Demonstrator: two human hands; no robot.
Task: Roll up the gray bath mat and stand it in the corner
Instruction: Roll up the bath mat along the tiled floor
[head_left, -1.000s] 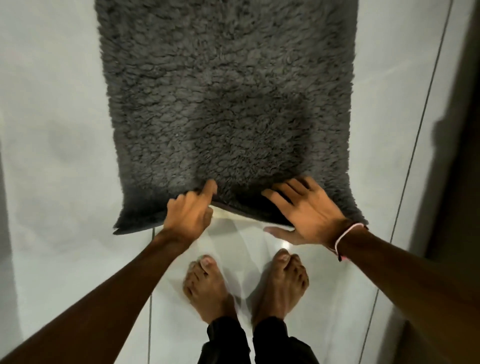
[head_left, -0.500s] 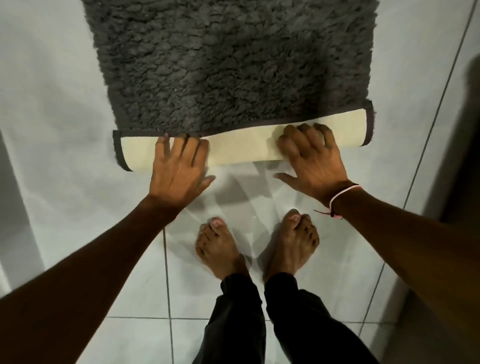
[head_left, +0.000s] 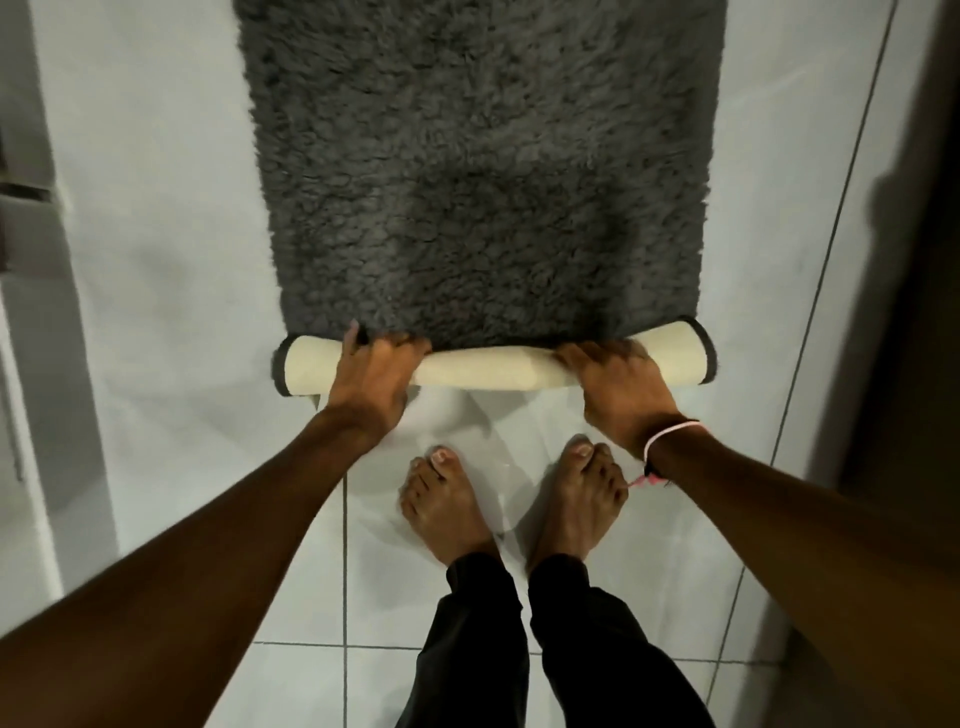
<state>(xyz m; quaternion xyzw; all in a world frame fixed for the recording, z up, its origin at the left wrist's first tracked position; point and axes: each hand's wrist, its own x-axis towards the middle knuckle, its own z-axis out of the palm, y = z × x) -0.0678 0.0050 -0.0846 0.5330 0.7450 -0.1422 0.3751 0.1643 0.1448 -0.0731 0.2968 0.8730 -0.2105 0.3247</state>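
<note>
Mat: the shaggy dark gray bath mat (head_left: 483, 171) lies flat on the pale tiled floor (head_left: 156, 270), pile up, running away from the person; only its near end is turned over into a thin roll (head_left: 488, 368) that shows the cream rubbery backing.
Left hand: the left hand (head_left: 371, 376) is curled over the roll toward its left end, fingers hooked over the top into the pile, grasping the roll.
Right hand: the right hand (head_left: 615, 382), with a pink band at the wrist, grips the roll the same way toward its right end.
Stage: judged from how things lie, the rolling is barely begun; most of the mat is unrolled and nothing stands in a corner yet.
Risk, skew: the right end of the roll sits slightly farther up than the left, so uneven pushing could make the roll cone out sideways and stand badly later.
Risk, slack: the first turn looks loose in the middle between the two hands; a soft core could spring open once let go.
Risk, slip: the tiles near the roll look glossy, perhaps wet, so the bare feet (head_left: 511, 499) just behind it could slide as the person leans forward.
Surroundings: a dark upright surface (head_left: 914, 260) stands to the right and a grayish edge to the left, both apart from the mat.
Obstacles: nothing lies on the mat ahead of the roll.
</note>
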